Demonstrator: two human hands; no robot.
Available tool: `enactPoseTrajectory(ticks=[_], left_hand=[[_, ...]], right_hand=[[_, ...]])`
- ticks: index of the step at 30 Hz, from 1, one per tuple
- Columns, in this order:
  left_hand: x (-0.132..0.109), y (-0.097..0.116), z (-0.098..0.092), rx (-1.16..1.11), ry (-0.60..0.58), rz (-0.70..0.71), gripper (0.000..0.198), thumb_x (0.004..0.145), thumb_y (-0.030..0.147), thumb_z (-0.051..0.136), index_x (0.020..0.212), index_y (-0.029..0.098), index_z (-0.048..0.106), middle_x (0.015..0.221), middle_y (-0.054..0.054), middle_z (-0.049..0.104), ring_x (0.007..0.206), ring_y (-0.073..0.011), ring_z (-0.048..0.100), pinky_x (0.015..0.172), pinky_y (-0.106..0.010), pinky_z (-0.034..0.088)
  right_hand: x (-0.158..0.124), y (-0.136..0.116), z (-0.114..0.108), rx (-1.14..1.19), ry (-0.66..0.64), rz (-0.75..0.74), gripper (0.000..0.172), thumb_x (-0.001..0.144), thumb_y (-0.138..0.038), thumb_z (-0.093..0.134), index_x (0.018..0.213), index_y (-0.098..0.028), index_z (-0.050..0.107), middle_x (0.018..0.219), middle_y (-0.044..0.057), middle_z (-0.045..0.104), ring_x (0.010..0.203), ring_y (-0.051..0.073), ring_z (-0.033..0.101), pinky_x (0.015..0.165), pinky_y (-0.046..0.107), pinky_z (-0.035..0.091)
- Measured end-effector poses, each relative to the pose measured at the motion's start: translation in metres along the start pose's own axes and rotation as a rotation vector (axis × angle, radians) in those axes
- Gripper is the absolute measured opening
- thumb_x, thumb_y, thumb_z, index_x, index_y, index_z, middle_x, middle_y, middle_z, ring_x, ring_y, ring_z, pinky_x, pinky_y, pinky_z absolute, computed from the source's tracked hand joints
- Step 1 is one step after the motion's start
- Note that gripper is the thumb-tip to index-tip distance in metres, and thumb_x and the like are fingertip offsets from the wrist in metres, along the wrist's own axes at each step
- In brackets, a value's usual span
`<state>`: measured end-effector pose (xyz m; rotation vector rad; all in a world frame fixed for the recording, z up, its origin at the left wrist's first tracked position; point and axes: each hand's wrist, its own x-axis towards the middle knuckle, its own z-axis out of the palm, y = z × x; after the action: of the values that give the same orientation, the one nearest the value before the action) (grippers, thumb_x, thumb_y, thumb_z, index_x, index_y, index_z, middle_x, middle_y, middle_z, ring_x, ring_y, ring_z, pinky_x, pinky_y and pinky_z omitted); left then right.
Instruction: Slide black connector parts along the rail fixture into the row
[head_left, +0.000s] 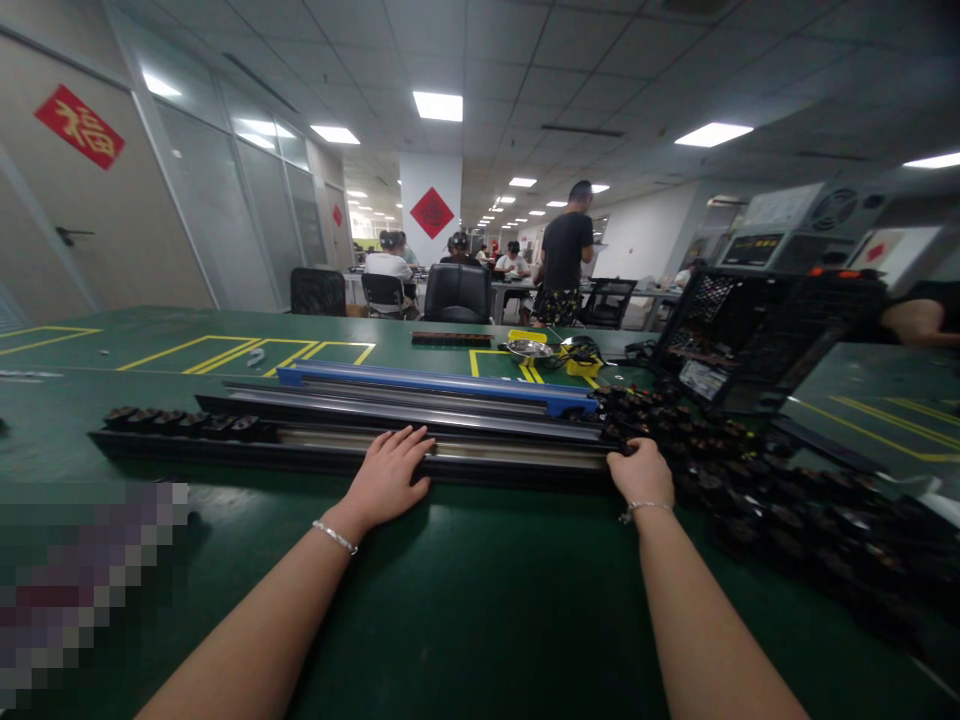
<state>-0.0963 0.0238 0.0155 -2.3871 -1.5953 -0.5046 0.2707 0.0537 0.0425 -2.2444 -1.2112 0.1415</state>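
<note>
Rail (pixel 517 468), long, black, straight-channelled: bare left hand (pixel 386 480) spread open across it; bare right hand (pixel 645 473) half-curled at its end, hold unclear.

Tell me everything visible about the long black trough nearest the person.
The long, straight black trough looks like plastic or coated metal, with a pale inner strip. It lies crosswise on the green tabletop. Small black blocky parts sit in its left end. The left hand rests across its middle; the right hand is at its right end.

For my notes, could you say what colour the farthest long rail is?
The farthest long rail is mainly blue, in the head view.
</note>
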Motion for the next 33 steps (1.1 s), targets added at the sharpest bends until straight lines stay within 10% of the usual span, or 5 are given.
enactPoseTrajectory(ticks=[17, 26, 33], left_hand=[[0.0, 0.0, 0.001, 0.013, 0.011, -0.004, 0.055, 0.077, 0.036, 0.051, 0.13, 0.025, 0.047, 0.142, -0.003, 0.041, 0.132, -0.023, 0.033, 0.109, -0.044, 0.023], [-0.001, 0.002, -0.002, 0.016, 0.004, -0.005, 0.054, 0.078, 0.036, 0.049, 0.131, 0.025, 0.046, 0.142, -0.003, 0.041, 0.132, -0.0228, 0.033, 0.109, -0.044, 0.022], [-0.001, 0.002, -0.002, 0.007, 0.026, -0.008, 0.048, 0.081, 0.038, 0.046, 0.128, 0.026, 0.048, 0.141, -0.003, 0.043, 0.132, -0.0228, 0.034, 0.109, -0.045, 0.023]], right_hand=[[0.014, 0.021, 0.003, 0.058, 0.099, 0.029, 0.045, 0.067, -0.031, 0.054, 0.109, -0.015, 0.058, 0.1, 0.015, 0.062, 0.089, 0.027, 0.058, 0.076, 0.036, 0.046], [0.022, 0.043, -0.009, 0.009, 0.467, -0.028, 0.043, 0.072, -0.027, 0.049, 0.112, -0.015, 0.057, 0.092, 0.013, 0.061, 0.091, 0.029, 0.054, 0.074, 0.039, 0.042], [0.032, 0.062, -0.012, -0.053, 0.517, -0.056, 0.039, 0.077, -0.025, 0.045, 0.112, -0.017, 0.059, 0.115, 0.015, 0.056, 0.096, 0.026, 0.052, 0.07, 0.035, 0.035]])
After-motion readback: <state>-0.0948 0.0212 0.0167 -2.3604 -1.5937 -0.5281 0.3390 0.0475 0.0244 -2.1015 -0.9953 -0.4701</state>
